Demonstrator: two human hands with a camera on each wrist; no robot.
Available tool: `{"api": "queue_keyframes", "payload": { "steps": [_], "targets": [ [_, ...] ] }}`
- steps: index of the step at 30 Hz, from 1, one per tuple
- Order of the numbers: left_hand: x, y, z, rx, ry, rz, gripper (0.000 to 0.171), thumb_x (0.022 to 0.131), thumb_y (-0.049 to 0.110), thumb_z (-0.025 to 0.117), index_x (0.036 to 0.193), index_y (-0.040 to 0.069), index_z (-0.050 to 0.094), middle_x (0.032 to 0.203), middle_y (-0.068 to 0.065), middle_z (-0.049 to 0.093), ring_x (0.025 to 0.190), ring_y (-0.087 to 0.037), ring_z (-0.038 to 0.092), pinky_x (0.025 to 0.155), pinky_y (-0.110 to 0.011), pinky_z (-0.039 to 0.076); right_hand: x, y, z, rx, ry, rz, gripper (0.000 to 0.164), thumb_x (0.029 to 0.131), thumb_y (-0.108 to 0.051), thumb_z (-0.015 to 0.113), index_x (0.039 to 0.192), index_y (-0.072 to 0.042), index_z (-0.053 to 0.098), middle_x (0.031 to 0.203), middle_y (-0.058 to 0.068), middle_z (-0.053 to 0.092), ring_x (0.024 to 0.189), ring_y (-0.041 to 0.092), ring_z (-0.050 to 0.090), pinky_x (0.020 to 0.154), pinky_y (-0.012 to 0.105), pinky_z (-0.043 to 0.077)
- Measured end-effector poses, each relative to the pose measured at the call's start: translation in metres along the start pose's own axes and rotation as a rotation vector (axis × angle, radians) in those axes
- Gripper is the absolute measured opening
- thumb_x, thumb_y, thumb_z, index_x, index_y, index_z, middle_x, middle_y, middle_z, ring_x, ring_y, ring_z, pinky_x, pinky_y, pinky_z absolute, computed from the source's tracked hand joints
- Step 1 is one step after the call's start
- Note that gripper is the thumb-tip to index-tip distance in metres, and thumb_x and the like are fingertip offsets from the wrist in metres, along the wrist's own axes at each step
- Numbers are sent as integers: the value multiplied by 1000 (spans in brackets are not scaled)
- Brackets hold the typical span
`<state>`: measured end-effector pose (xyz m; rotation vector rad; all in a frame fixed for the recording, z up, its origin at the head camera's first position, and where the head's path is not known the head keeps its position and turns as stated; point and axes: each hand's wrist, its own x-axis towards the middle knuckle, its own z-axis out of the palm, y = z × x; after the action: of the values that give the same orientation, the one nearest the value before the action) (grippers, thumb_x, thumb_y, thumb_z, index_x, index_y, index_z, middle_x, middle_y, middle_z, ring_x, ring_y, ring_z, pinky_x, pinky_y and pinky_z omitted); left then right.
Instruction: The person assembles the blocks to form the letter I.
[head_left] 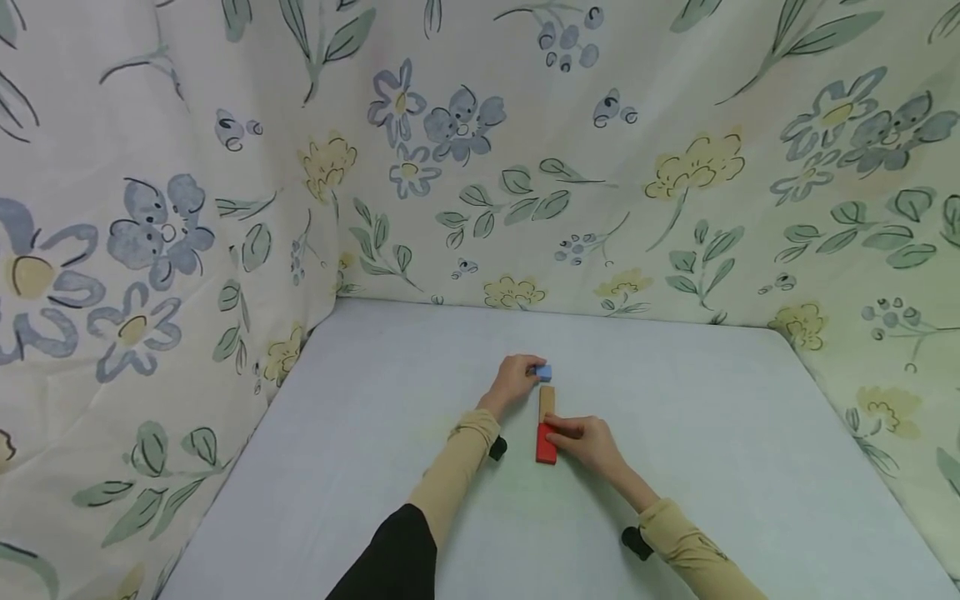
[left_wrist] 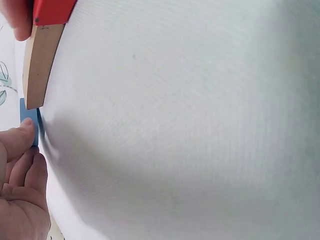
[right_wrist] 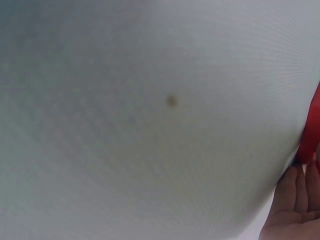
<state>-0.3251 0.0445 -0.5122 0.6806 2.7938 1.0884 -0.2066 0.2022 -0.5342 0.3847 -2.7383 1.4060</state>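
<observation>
A red block (head_left: pixel 546 451) and a plain wooden block (head_left: pixel 547 402) lie end to end in a line on the white table. Just past the wooden block's far end is a small blue block (head_left: pixel 544 372), which my left hand (head_left: pixel 513 379) pinches between thumb and fingers. In the left wrist view, the blue block (left_wrist: pixel 28 111) appears close against the end of the wooden block (left_wrist: pixel 42 67); whether they touch is hard to tell. My right hand (head_left: pixel 592 442) grips the red block near its far end, where it meets the wooden one. Its fingertips are partly hidden in the right wrist view.
The white tabletop (head_left: pixel 712 417) spreads around the blocks. A floral curtain (head_left: pixel 525 167) hangs along the back and sides of the table. Dark wrist cameras show under both sleeves, one a black camera (head_left: pixel 637 543) on the right.
</observation>
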Motion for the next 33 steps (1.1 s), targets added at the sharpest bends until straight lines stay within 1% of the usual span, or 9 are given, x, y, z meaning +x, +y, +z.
{"api": "queue_keyframes", "payload": {
  "steps": [5,8,12,17,21,27,33],
  "targets": [
    [1,-1,4,5,4,2,32,87,1,64,119,5,66,122,-9,66,116,-21,60,101,-32,47,1,2,-1,7,-12,0,32,80,-15,75,111,-8,72,113,11,69,106,25,66,83,19,54],
    [2,-1,6,-8,11,5,32,86,0,64,119,4,66,122,-10,66,117,-22,59,102,-33,47,1,2,-2,31,-20,11,32,81,-15,75,112,-8,72,113,10,69,107,25,65,83,18,53],
    [3,-3,9,-7,20,14,32,86,-1,64,118,3,66,121,-9,66,117,-21,60,102,-33,47,1,1,-2,35,-20,22,32,81,-13,75,112,-9,71,112,9,70,106,23,66,82,15,53],
    [5,-4,11,-4,34,28,31,87,-2,63,117,3,67,120,-9,67,116,-21,60,101,-33,48,1,0,-1,17,-10,49,32,80,-14,76,111,-11,72,112,7,70,107,23,66,84,21,55],
    [5,-4,12,0,43,33,31,87,-2,63,117,3,67,120,-9,67,116,-22,60,101,-34,47,1,-1,0,20,-9,48,32,79,-16,76,110,-11,72,113,9,70,107,24,66,85,25,55],
    [5,-1,11,-23,47,29,30,86,-3,63,116,2,67,119,-10,67,116,-23,60,101,-35,48,0,-1,0,19,-7,28,32,79,-17,76,110,-10,73,112,9,70,105,24,66,85,26,56],
    [5,2,11,-46,40,20,30,87,-3,63,116,2,67,120,-11,66,117,-23,59,102,-35,47,-1,-2,-1,20,-8,46,32,79,-16,76,110,-10,72,112,9,70,106,23,66,85,26,55]
  ]
}}
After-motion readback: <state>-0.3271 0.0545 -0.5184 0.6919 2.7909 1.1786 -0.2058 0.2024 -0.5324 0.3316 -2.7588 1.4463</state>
